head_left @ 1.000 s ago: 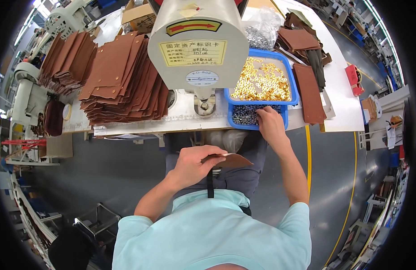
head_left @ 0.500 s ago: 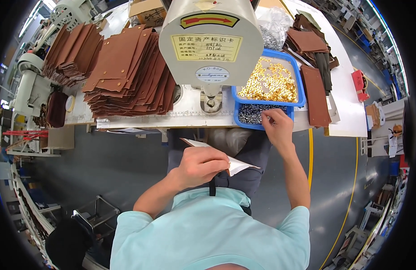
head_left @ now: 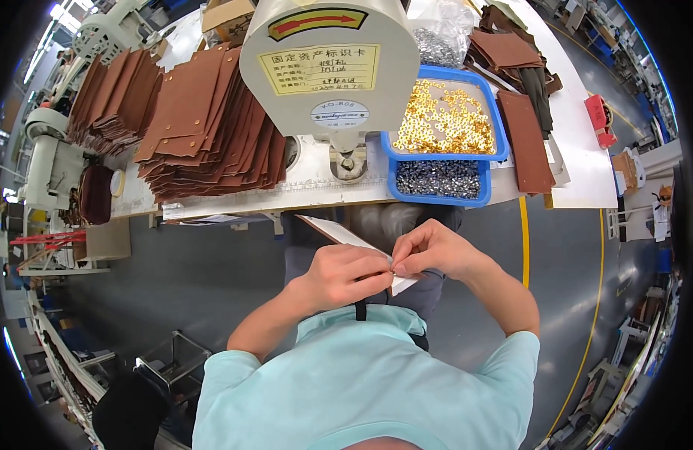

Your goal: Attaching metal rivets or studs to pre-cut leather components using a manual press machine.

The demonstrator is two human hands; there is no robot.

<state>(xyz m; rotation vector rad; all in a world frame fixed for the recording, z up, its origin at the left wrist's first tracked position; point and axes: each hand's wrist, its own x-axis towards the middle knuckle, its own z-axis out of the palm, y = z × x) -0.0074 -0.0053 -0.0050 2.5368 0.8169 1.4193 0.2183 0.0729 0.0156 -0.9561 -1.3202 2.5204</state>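
A white workbench (head_left: 579, 172) is seen along the upper half of the view, and at its middle stands a cream-coloured press machine with a rounded housing (head_left: 327, 67), which is taken here as the landmark. To the left of the machine a fanned stack of brown leather panels (head_left: 211, 135) is laid, with a second, darker stack (head_left: 110, 105) farther left. To the right of the machine a blue plastic tray of gold-coloured metal fittings (head_left: 444, 120) is set, and just below it a smaller blue tray of dark silver-coloured fittings (head_left: 438, 180); more brown leather pieces (head_left: 526, 142) lie beyond the trays. Nothing is placed between the hands and the machine. Below the machine, over the lap, a flat leather piece with a pale underside (head_left: 342, 234) is held tilted, one corner pointing up and left toward the bench edge. The left hand (head_left: 346, 274) is closed around the piece's lower part, fingers curled over it. The right hand (head_left: 432, 251) is brought against the left, its thumb and fingertips pinched together at the piece's lower right edge (whether a small fitting is pinched there cannot be told).
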